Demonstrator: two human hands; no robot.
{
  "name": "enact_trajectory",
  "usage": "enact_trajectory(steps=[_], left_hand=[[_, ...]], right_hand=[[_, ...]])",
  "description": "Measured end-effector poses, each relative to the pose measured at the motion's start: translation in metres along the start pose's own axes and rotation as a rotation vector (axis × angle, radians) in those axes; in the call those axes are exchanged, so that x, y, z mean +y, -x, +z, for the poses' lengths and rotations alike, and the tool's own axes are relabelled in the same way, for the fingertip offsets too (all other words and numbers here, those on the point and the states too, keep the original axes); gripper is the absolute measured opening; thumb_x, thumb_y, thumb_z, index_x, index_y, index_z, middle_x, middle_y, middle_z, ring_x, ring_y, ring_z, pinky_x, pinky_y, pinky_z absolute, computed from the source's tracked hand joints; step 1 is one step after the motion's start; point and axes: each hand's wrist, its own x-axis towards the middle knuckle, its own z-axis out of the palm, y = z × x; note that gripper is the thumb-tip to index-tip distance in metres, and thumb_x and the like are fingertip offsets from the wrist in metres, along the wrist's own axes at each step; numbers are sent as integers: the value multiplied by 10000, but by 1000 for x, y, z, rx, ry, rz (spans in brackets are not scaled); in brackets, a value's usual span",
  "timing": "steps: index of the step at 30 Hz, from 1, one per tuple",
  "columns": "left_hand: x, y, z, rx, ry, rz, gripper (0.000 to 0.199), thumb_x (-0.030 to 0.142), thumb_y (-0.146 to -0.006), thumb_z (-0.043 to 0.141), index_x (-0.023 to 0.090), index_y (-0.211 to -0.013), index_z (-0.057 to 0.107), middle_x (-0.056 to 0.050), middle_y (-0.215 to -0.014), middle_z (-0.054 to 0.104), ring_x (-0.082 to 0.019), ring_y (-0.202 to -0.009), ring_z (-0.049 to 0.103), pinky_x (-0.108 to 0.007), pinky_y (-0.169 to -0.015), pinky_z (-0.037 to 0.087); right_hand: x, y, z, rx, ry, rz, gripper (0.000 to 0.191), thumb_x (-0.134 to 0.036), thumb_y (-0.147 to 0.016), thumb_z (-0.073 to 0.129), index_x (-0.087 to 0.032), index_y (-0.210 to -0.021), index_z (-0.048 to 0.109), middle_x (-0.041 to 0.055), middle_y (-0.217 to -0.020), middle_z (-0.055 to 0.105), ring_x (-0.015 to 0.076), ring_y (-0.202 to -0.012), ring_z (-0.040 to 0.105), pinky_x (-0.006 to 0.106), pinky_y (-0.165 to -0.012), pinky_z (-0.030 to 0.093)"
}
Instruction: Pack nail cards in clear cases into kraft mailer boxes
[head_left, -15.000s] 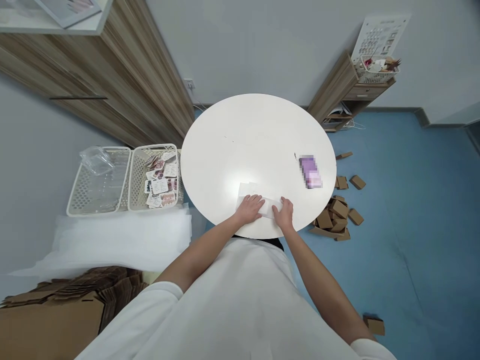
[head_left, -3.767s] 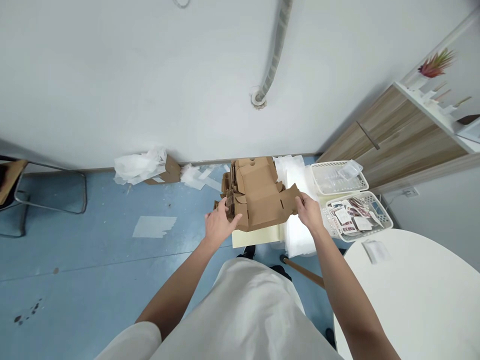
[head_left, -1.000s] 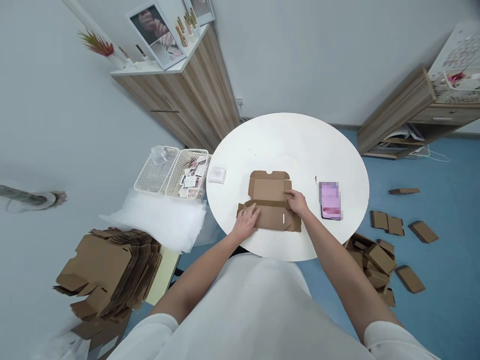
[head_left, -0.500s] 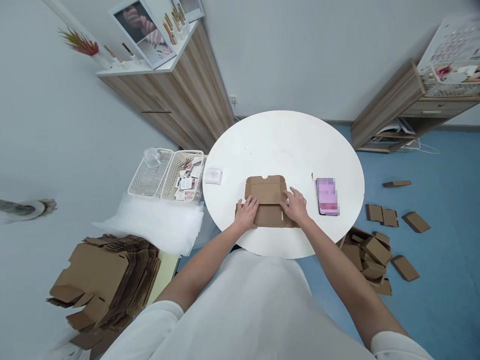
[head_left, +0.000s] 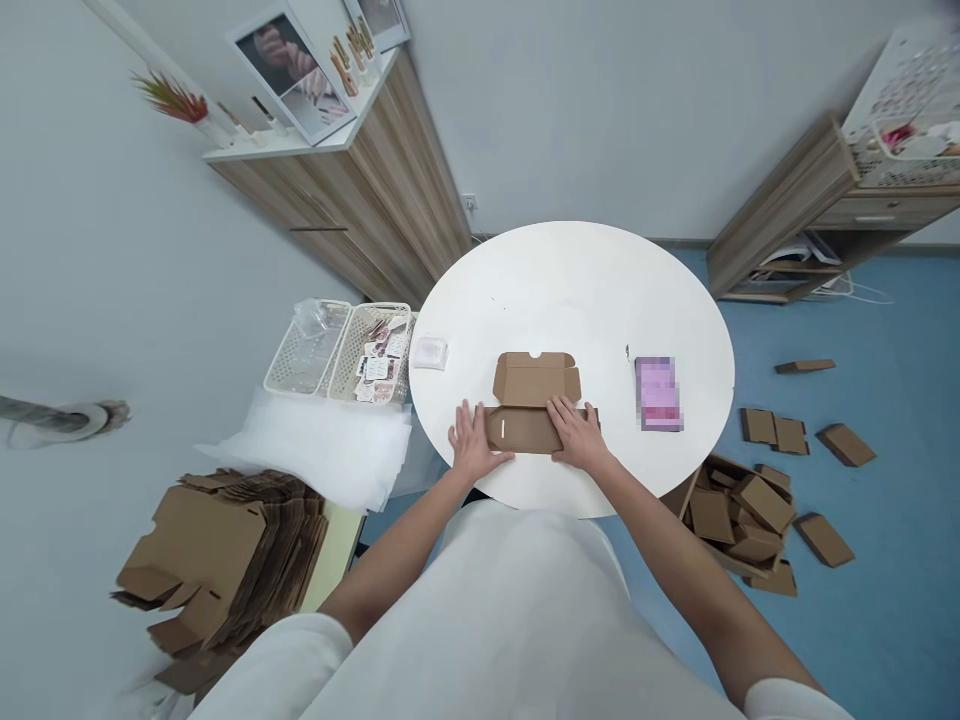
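Cardboard box lies part folded on the round table, close to the table's near edge. The left hand is spread wide at the box's left end. The right hand lies on its right part, with fingers a little apart. Whether either thumb is under the card, I cannot tell. If one hand pushes harder, the box could slide or fold crooked. A hard squeeze on a thin flap could bend or rip it.
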Motion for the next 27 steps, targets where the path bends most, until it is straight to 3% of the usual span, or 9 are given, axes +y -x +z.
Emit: enact_trajectory(steps=[1,3,6,8,16,24,27], left_hand=[[-9,5,3,-6,80,-96,1083,530,-543,674,175,-1362,61,-179,-1434,54,-337,-1302,112,-492,-975,232],[-27,12,10,-41,236,-155,897,430,-654,620,140,-1347,128,-191,-1377,243,-279,-1244,297,-401,-950,316],[-41,10,17,-30,378,-118,647,270,-702,571,127,-1274,306,-151,-1188,489,-228,-1061,491,-340,-871,390],[-38,4,19,-17,437,-87,532,237,-704,559,144,-1204,403,-114,-1089,557,-209,-970,536,-317,-811,419],[-12,-5,11,28,534,-207,269,120,-685,486,149,-945,548,-51,-831,612,-153,-755,562,-267,-679,439],[-1,2,10,82,559,-115,175,227,-742,469,171,-898,526,-16,-733,563,-131,-657,529,-252,-618,427],[8,2,13,89,509,-96,244,282,-730,518,167,-945,502,-40,-823,556,-140,-714,535,-260,-640,426]], right_hand=[[0,0,1,0,-9,2,1002,-389,-589,647,-182,-1376,61,117,-1430,176,296,-1314,92,561,-999,109],[1,1,2,-6,-43,9,1001,-385,-595,642,-188,-1377,48,105,-1436,159,282,-1316,92,533,-997,159],[3,0,3,-28,-111,9,999,-393,-593,646,-198,-1376,57,88,-1446,126,267,-1319,94,471,-979,245],[4,-1,3,-44,-141,6,998,-394,-589,652,-207,-1376,67,80,-1450,111,268,-1320,88,451,-967,274],[4,-1,-1,-83,-168,18,1041,-361,-570,683,-210,-1377,44,94,-1441,138,279,-1312,105,431,-896,353],[-3,-4,-2,-93,-144,8,1023,-342,-567,697,-220,-1373,79,87,-1440,152,283,-1305,126,418,-883,365],[-9,-6,1,-85,-132,6,1028,-343,-571,695,-207,-1374,69,93,-1441,144,278,-1308,120,413,-885,365]])
